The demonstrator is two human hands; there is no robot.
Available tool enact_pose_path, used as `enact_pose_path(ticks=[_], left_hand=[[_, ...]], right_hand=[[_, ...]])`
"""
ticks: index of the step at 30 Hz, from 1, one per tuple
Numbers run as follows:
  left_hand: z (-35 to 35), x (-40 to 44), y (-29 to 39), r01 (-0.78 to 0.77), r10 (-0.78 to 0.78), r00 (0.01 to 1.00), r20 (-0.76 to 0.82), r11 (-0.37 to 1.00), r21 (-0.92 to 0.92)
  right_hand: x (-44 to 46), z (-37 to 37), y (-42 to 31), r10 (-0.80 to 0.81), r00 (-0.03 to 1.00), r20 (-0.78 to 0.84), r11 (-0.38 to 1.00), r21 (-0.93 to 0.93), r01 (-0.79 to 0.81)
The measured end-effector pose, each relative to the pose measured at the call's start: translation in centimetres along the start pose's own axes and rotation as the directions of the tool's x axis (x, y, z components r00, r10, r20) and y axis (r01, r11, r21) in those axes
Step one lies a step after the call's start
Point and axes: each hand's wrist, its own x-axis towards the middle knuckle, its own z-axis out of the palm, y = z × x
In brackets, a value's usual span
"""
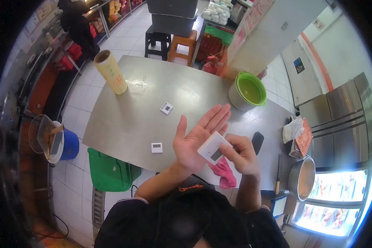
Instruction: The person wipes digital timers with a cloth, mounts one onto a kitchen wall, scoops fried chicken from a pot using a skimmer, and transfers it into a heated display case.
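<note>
While the left hand [191, 142] lies palm up, fingers extended and thumb spread, with nothing gripped, the right hand [242, 155] is closed on a white timer [208, 144], pinched between thumb and fingers. The timer is above the near side of the metal table [132, 120], tilted, its grey display visible; it overlaps the left palm in view, contact cannot be told. Two similar units lie apart on the tabletop: a near timer [156, 148] and a far timer [166, 108]. A pink cloth [225, 171] hangs at the near edge.
</note>
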Motion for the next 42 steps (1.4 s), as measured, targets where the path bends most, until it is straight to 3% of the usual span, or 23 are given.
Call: enact_pose_path(ticks=[1,3,4,5,7,8,12,14,18,20,21,23,24,26,27,29,33,35,42], left_hand=[[0.0,0.2,-0.1,0.011,-0.011,1.000,0.011,1.000,-0.001],[-0.4,0.7,-0.1,0.026,-0.026,0.999,0.019,1.000,-0.007],[-0.8,1.0,-0.2,0.017,-0.017,1.000,0.002,0.999,0.031],[-1.1,1.2,-0.3,0.017,-0.016,1.000,-0.012,0.997,0.071],[-1.0,1.1,-0.7,0.052,-0.050,0.998,-0.036,0.997,0.051],[-0.9,1.3,-0.9,0.049,-0.047,0.997,-0.060,0.998,0.031],[-0.8,0.9,-1.3,0.008,0.003,0.998,-0.067,0.987,0.161],[-0.8,0.2,-1.2,-0.066,0.082,0.996,-0.023,0.915,0.398],[-0.3,-1.1,-0.3,-0.142,0.137,0.990,0.042,0.886,0.441],[-0.1,-1.5,0.0,-0.196,0.215,0.974,0.066,0.665,0.721],[0.2,-1.6,0.0,-0.196,0.216,0.974,0.066,0.665,0.721],[1.1,-1.7,0.1,-0.425,0.422,0.855,0.301,0.237,0.874],[1.5,-1.7,0.4,-0.425,0.421,0.856,0.301,0.239,0.873],[2.1,-1.7,1.8,-0.415,0.343,0.860,0.378,0.041,0.909],[2.6,-1.7,2.5,-0.412,0.345,0.861,0.374,0.042,0.910],[4.0,-1.4,3.8,-0.444,0.179,0.855,0.487,-0.232,0.865],[5.4,-0.9,5.0,-0.420,0.138,0.877,0.459,-0.243,0.875],[5.9,-0.7,5.6,-0.425,0.035,0.893,0.449,-0.265,0.866],[7.1,-0.2,6.1,-0.416,-0.050,0.904,0.425,-0.335,0.846]], right_hand=[[-0.1,-0.3,0.1,0.000,1.000,0.005,1.000,-0.006,0.000],[-0.4,-0.6,-0.1,-0.246,0.961,-0.126,0.968,0.021,0.250],[-0.4,-0.6,-1.6,-0.201,0.955,-0.216,0.952,-0.273,0.138],[-0.3,-0.7,-2.5,-0.202,0.952,-0.231,0.951,-0.278,0.135],[-0.2,-0.8,-3.8,-0.241,0.939,-0.246,0.859,-0.504,0.089],[0.1,-0.5,-4.1,-0.342,0.909,-0.238,0.791,-0.596,0.141],[0.1,-0.8,-4.9,-0.320,0.916,-0.242,0.831,-0.537,0.149],[0.3,-0.8,-4.2,-0.288,0.914,-0.286,0.865,-0.487,0.120],[0.4,-0.6,-3.6,-0.269,0.919,-0.287,0.887,-0.446,0.120],[0.4,-0.8,-3.1,-0.285,0.919,-0.274,0.874,-0.468,0.131],[0.3,-0.8,-3.1,-0.284,0.919,-0.273,0.873,-0.469,0.131],[0.2,-0.7,-3.2,-0.279,0.916,-0.288,0.889,-0.437,0.134],[0.2,-0.8,-3.1,-0.279,0.916,-0.289,0.889,-0.439,0.132],[0.1,-0.9,-2.7,-0.187,0.926,-0.327,0.950,-0.299,0.086],[0.1,-0.8,-2.6,-0.182,0.928,-0.326,0.951,-0.297,0.083],[0.1,-0.6,-2.7,-0.107,0.937,-0.332,0.994,-0.058,0.093],[0.0,-0.5,-2.9,-0.083,0.946,-0.312,0.996,-0.048,0.072],[0.0,-0.6,-2.8,-0.130,0.941,-0.312,0.984,-0.159,0.083],[-0.3,0.2,-3.1,-0.264,0.902,-0.342,0.916,-0.383,0.122]])
